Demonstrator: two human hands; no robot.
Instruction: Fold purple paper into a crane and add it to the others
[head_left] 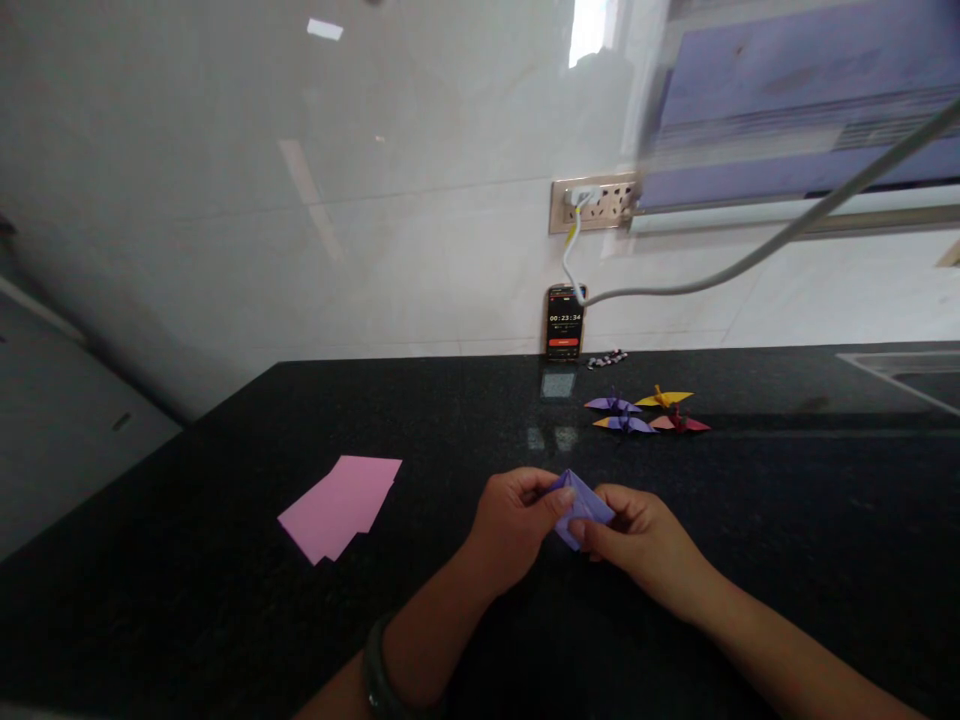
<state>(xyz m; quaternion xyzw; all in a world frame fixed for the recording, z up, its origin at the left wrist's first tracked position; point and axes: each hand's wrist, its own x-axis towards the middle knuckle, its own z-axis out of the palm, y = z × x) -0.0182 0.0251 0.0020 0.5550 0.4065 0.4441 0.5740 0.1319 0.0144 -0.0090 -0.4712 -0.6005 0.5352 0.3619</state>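
A small folded purple paper [579, 504] is held just above the black countertop [225, 600] by both hands. My left hand [514, 525] pinches its left side, fingers curled closed. On the other side my right hand [641, 540] grips its lower right edge with thumb and fingers. A dark band sits on my left wrist.
A stack of pink paper sheets [341, 505] lies to the left. Several finished paper cranes [645, 412] sit further back. A phone [564, 322] showing a timer leans on the wall, plugged by cable into a socket [592, 203]. A sink edge [911, 370] is at far right.
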